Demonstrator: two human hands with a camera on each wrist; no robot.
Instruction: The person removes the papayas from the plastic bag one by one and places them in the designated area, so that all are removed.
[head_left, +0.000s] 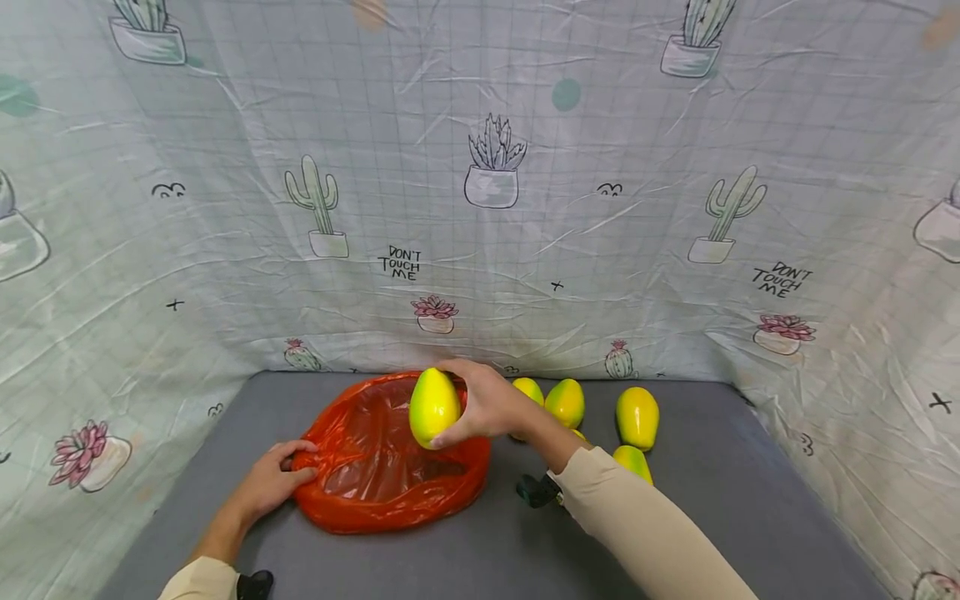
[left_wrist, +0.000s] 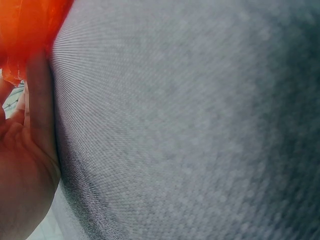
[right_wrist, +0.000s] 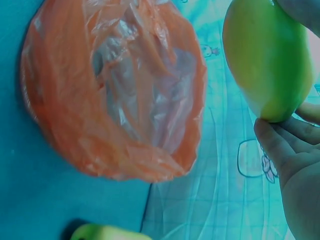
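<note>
A yellow-green mango (head_left: 434, 408) is held in my right hand (head_left: 483, 402), fingers and thumb gripping its two ends. It is in the air over the mouth of a red plastic bag (head_left: 390, 517). The bag sits on the grey table with its rim spread wide. My left hand (head_left: 264, 483) pinches the bag's left edge; its fingertips are partly hidden by the plastic in the left wrist view. From the right wrist, the mango (right_wrist: 267, 60) shows beside the bag (right_wrist: 65, 100), apart from it.
Several more mangoes lie on the grey table (head_left: 720, 500) to the right, among them one at the far right (head_left: 637, 418) and one further back (head_left: 565, 404). My right arm partly covers others. A printed cactus cloth (head_left: 555, 325) hangs behind the table.
</note>
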